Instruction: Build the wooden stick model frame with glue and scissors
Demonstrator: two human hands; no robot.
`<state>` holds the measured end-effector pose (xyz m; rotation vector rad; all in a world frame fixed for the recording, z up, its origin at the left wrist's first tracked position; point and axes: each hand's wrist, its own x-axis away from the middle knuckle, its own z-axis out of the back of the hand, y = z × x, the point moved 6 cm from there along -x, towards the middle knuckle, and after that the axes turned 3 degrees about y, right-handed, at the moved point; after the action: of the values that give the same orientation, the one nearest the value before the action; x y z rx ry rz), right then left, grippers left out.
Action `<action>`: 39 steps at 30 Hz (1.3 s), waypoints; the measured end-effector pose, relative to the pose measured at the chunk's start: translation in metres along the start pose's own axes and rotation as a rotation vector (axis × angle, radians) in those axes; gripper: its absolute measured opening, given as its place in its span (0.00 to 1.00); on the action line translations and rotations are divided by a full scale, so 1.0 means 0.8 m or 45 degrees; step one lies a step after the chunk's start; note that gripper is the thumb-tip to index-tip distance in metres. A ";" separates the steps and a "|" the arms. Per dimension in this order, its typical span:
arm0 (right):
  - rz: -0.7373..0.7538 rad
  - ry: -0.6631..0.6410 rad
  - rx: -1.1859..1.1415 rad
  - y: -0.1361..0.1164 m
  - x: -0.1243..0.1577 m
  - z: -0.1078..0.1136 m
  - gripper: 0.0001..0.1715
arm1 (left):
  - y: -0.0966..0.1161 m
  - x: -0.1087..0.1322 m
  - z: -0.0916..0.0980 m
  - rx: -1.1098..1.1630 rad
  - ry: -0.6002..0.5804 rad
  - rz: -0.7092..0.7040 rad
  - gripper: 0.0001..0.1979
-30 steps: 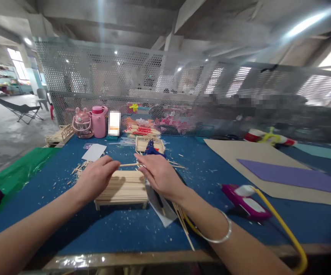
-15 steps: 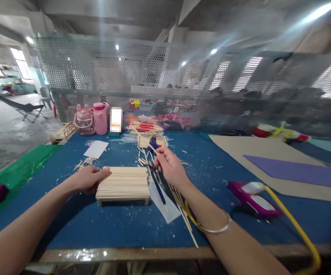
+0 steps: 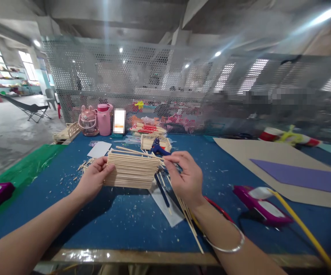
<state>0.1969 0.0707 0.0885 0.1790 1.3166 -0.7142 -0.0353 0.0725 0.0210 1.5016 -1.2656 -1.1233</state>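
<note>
Wooden sticks set side by side are forming a flat panel (image 3: pixel 132 172), and it is being held up off the blue table (image 3: pixel 119 225), tilted with its face toward the camera, just in front of the person's chest. The left hand (image 3: pixel 92 179) is clasping the panel's left edge, thumb on the near face and fingers wrapping behind. The right hand (image 3: pixel 187 179) is pinching the panel's upper right corner between thumb and forefinger, where thin stick ends are poking out. A silver bracelet (image 3: pixel 225 244) is hanging on the right wrist. Under the panel and the right hand, a white slip of paper (image 3: pixel 165 200), a blue pen (image 3: pixel 162 191) and a fan of loose sticks (image 3: pixel 187 217) are lying on the table. Just behind the panel, a blue glue gun (image 3: pixel 158 149) is resting against a small stick box (image 3: pixel 151 142), and a white card (image 3: pixel 99 149) is lying to the left of them. Two pink bottles (image 3: pixel 104 119) are standing farther back by the mesh wall (image 3: pixel 154 84). To the right, well apart from the hands, a magenta box (image 3: pixel 264 208) is sitting beside a yellow tube (image 3: pixel 303 229), with a brown board (image 3: pixel 268 156) and a purple sheet (image 3: pixel 303 175) lying behind. A green sheet (image 3: pixel 30 164) is covering the table's left end.
</note>
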 end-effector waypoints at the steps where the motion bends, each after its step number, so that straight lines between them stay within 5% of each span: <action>1: 0.056 -0.008 0.023 -0.004 0.001 -0.001 0.06 | 0.001 0.000 0.000 0.005 0.004 -0.021 0.17; 17: 0.267 -0.050 0.166 -0.020 0.004 -0.008 0.07 | 0.008 0.002 0.003 -0.136 0.030 -0.144 0.17; 32: 0.174 -0.068 0.162 -0.016 0.005 -0.012 0.07 | 0.007 0.006 0.007 -0.203 0.057 -0.176 0.17; 39: 0.010 -0.030 0.026 -0.009 0.008 -0.008 0.17 | 0.003 0.005 0.002 0.105 0.066 -0.008 0.20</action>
<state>0.1880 0.0655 0.0825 0.1912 1.2856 -0.7212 -0.0372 0.0681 0.0227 1.5866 -1.2860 -1.0410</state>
